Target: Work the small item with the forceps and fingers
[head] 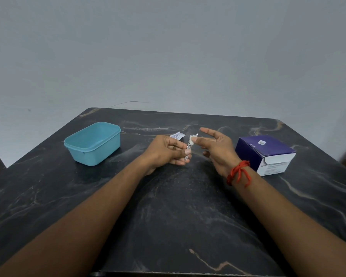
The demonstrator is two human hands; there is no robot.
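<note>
My left hand grips a small shiny metal tool that looks like a nail clipper, its tip pointing up and away from me. My right hand pinches a small white swab pad between thumb and a finger against the tool's upper end, with the forefinger stretched out above. A torn white and blue sachet wrapper lies on the table just behind my left hand. Both hands hover above the middle of the dark marble table.
An open teal plastic tub stands at the left. A purple and white cardboard box sits at the right. A red thread is tied round my right wrist. A plain grey wall rises behind the table.
</note>
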